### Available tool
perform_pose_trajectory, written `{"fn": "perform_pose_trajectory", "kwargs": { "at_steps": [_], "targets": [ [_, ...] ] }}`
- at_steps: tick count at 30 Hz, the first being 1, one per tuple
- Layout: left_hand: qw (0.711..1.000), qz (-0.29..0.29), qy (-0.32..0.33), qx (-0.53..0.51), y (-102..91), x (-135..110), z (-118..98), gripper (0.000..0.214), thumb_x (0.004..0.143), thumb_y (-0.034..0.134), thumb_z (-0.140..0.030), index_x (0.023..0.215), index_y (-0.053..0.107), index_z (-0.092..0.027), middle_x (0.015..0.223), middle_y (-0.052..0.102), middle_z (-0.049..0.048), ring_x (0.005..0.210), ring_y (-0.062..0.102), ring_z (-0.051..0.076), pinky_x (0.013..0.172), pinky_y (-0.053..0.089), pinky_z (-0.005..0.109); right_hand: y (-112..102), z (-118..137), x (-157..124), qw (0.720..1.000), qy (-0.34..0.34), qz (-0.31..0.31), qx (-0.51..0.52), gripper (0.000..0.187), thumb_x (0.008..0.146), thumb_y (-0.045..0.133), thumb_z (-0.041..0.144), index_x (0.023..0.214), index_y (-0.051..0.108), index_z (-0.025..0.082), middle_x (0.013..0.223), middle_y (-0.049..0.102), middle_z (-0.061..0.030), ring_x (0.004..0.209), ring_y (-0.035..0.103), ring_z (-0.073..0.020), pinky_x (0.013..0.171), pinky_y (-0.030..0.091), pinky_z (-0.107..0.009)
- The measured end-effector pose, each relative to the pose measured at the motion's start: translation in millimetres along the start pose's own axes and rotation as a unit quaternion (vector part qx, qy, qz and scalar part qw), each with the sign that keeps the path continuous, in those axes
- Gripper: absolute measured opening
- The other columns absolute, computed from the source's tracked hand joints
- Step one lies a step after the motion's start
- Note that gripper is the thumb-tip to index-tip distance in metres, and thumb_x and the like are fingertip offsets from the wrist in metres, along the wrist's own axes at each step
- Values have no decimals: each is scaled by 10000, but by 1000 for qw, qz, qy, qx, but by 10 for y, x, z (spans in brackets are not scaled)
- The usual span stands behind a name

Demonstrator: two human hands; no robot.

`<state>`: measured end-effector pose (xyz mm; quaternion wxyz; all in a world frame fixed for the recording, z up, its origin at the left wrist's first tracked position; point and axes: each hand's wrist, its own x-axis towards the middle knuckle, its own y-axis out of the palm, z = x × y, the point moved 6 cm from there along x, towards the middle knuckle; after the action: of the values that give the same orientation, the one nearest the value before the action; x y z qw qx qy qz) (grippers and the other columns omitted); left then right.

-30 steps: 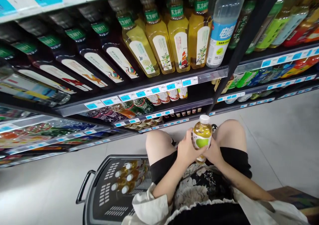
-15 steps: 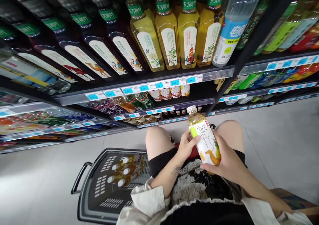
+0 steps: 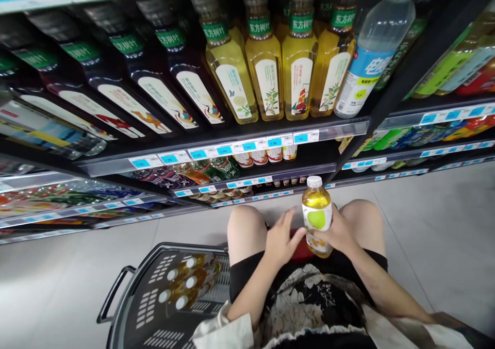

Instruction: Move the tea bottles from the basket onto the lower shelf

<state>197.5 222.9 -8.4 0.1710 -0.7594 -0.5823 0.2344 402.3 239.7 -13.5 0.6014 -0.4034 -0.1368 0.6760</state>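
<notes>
I sit in front of a drinks shelf with my knees up. My right hand [image 3: 338,233] grips a small bottle of yellow tea [image 3: 316,212] with a white cap and a green apple on its label, held upright between my knees. Just left of the bottle, my left hand [image 3: 281,238] has its fingers spread and holds nothing; its fingertips are close to the bottle's side. At my lower left a dark shopping basket [image 3: 127,308] holds several similar white-capped bottles [image 3: 187,284] lying down.
The black shelf edge [image 3: 216,150] with blue price tags runs across ahead. Tall yellow tea bottles [image 3: 266,76] and dark tea bottles [image 3: 154,88] stand on it, with a clear blue-labelled bottle [image 3: 367,65] at the right. Lower shelves carry more drinks. Grey floor tiles [image 3: 436,235] lie to the right.
The bottle was tilted with its label facing me in both hands; now it stands upright in my right hand. My left hand has let go and opened.
</notes>
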Motion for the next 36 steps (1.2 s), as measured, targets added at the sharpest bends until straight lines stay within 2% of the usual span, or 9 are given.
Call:
{"fn": "perform_pose_trajectory", "kwargs": {
  "at_steps": [2, 4, 6, 8, 13, 17, 21, 29, 36],
  "targets": [
    [990, -73, -45, 108, -204, -33, 395, 617, 964, 593, -509, 1467, 559, -152, 1568, 453, 219, 1502, 333, 433, 1211, 291, 615, -80, -81, 406, 999, 11, -14, -48, 610, 636, 786, 488, 1126, 510, 253, 1092, 754, -77, 1042, 700, -366, 821, 507, -411],
    [952, -133, -151, 232, -412, -135, 873, 664, 937, 643, -473, 1458, 563, -69, 1611, 326, 303, 1534, 175, 518, 1205, 181, 708, -206, -143, 847, 996, 27, -27, -77, 550, 653, 787, 474, 1090, 529, 261, 1087, 752, -53, 1036, 698, -341, 811, 493, -380],
    [914, -167, -235, 285, -569, -263, 1277, 659, 975, 583, -465, 1520, 505, -103, 1614, 271, 330, 1505, 210, 558, 1153, 235, 746, -360, -177, 1289, 994, 46, -51, -85, 537, 662, 791, 479, 1083, 540, 258, 1100, 747, -51, 1039, 695, -328, 810, 491, -362],
    [907, -192, -230, 295, -647, -333, 1489, 650, 1020, 481, -471, 1574, 429, -134, 1595, 288, 317, 1476, 321, 503, 1142, 339, 665, -510, -174, 1709, 989, 59, -100, -89, 586, 658, 801, 505, 1112, 539, 242, 1108, 744, -76, 1033, 697, -339, 814, 502, -368],
    [881, -263, -203, 337, -740, -365, 1528, 652, 1030, 402, -515, 1557, 454, -136, 1540, 363, 283, 1398, 427, 456, 1103, 426, 587, -590, -46, 2588, 965, 62, -249, -57, 808, 646, 831, 508, 1302, 540, 137, 1159, 730, -198, 1085, 693, -395, 932, 534, -444],
    [873, -280, -206, 342, -801, -356, 1503, 623, 1033, 376, -517, 1532, 492, -163, 1511, 414, 256, 1367, 461, 439, 1080, 453, 577, -299, 57, 3102, 963, 42, -265, -25, 580, 698, 775, 493, 1142, 680, 132, 1195, 725, -211, 1147, 671, -416, 1014, 519, -495],
    [871, -287, -198, 346, -858, -394, 1534, 630, 1031, 350, -530, 1512, 507, -156, 1491, 447, 235, 1342, 490, 416, 1074, 470, 560, 3, 89, 3412, 961, 4, -274, 27, 449, 770, 659, 404, 1141, 692, 152, 1261, 714, -156, 1233, 631, -344, 1099, 481, -458],
    [866, -307, -205, 338, -1012, -458, 1588, 655, 1020, 307, -564, 1482, 523, -154, 1447, 495, 221, 1297, 541, 399, 1067, 481, 550, 376, -140, 3755, 977, -43, -183, 104, 478, 761, 640, 344, 1196, 662, 149, 1401, 637, -151, 1383, 517, -325, 1215, 376, -501],
    [863, -310, -231, 325, -1078, -615, 1747, 681, 1008, 293, -592, 1503, 482, -164, 1455, 489, 211, 1351, 507, 405, 1067, 482, 549, 309, -86, 3856, 975, -122, -130, 131, 385, 845, 641, 384, 1149, 678, 150, 1356, 646, -186, 1375, 504, -344, 1228, 339, -552]
  ]
}}
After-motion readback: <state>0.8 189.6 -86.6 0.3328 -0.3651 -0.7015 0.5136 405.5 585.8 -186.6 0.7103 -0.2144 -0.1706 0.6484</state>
